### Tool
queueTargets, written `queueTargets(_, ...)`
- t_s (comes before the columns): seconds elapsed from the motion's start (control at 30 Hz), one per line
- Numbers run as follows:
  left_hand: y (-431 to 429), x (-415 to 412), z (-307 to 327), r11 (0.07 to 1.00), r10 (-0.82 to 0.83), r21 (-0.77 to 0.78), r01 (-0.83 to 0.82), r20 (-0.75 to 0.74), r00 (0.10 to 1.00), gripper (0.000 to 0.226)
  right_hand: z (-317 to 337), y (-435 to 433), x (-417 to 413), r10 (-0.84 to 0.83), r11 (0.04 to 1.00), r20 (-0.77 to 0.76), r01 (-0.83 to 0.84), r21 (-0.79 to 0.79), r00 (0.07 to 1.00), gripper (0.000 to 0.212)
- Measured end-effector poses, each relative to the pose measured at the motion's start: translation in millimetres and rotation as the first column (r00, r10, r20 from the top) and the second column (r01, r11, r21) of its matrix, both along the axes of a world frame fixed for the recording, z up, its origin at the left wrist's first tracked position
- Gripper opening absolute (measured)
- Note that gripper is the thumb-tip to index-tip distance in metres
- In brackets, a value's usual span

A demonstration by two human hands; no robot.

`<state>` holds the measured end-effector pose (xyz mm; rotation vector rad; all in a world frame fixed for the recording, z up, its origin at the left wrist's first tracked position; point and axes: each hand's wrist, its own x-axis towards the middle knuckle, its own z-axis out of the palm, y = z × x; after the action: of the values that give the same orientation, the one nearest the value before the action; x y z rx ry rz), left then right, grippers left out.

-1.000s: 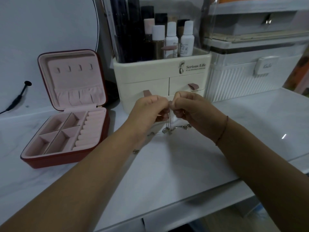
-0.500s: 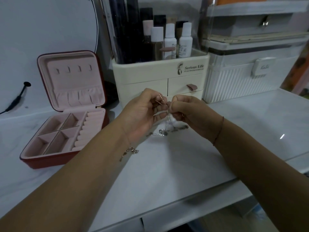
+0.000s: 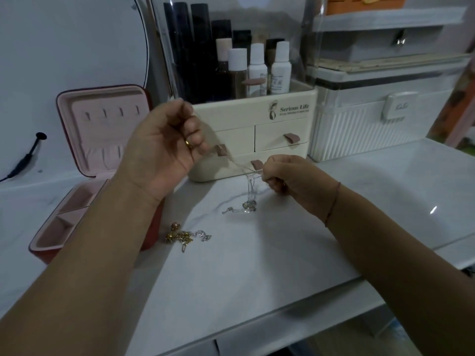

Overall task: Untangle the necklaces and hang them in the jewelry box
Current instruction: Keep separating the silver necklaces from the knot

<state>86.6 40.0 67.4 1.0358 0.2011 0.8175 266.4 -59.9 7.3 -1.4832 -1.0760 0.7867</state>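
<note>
thin silver chain necklace (image 3: 239, 167), pinched taut between raised left hand (image 3: 164, 147) and lower right hand (image 3: 290, 181), tail dangling onto white marble tabletop (image 3: 257, 265) below.

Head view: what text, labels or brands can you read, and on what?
"Serious Life": front of the cream drawer organizer.
Small line under it: too small to read.
Script on the white case latch: blurred, unreadable.
Print on the white bottles: too small to read.
</note>
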Motion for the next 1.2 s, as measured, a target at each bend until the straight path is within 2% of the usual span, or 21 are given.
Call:
queueTargets(0.1,2,-7,5,0.999,-0.008,0.044,0.006,0.031,0.999,0.012,1,-1,0,0.001,1.0,0.02,-0.001,-0.016,1.0,0.016)
queueTargets(0.27,0,-17,15,0.982,-0.001,0.186,0.005,-0.024,1.0,0.031,2,-2,-1,-0.01,1.0,0.026,0.01,-0.021,1.0,0.018)
queueTargets(0.37,-1,-22,24,0.948,-0.019,0.317,0.031,-0.042,0.999,0.041,2,3,1,0.019,0.998,-0.042,-0.022,-0.056,0.999,0.037)
queueTargets(0.47,2,-23,35,0.925,0.04,0.38,-0.019,-0.048,0.998,0.034,3,8,-1,0.085,0.984,-0.164,-0.109,-0.14,0.983,0.056)
queueTargets(0.6,0,-19,54,0.898,0.08,0.439,-0.036,-0.083,0.993,0.03,3,2,-2,0.1,0.992,-0.433,-0.126,-0.031,0.896,0.025)
queueTargets(0.7,-12,-14,67,0.85,0.109,0.527,0.002,-0.18,0.978,0.032,4,-2,-3,0.194,0.981,-0.587,-0.167,0.101,0.786,0.037)
queueTargets(0.77,-20,-13,73,0.804,0.177,0.595,0.011,-0.257,0.95,0.03,9,-4,-2,0.212,0.977,-0.703,-0.174,0.127,0.679,0.03)
queueTargets(0.83,-25,-17,77,0.769,0.244,0.639,0.011,-0.309,0.919,0.029,13,-6,0,0.187,0.98,-0.753,-0.174,0.097,0.631,0.022)
queueTargets(0.97,-26,-36,78,0.744,0.348,0.668,-0.018,-0.364,0.864,0.032,17,-16,5,0.193,0.971,-0.633,-0.238,0.015,0.75,0.022)
queueTargets(1.07,-21,-53,75,0.759,0.389,0.647,-0.066,-0.37,0.843,0.032,18,-23,5,0.158,0.978,-0.516,-0.206,-0.037,0.842,0.014)
queueTargets(1.2,-14,-71,68,0.772,0.427,0.626,-0.114,-0.377,0.822,0.032,15,-32,6,0.172,0.976,-0.386,-0.211,-0.058,0.906,0.019)
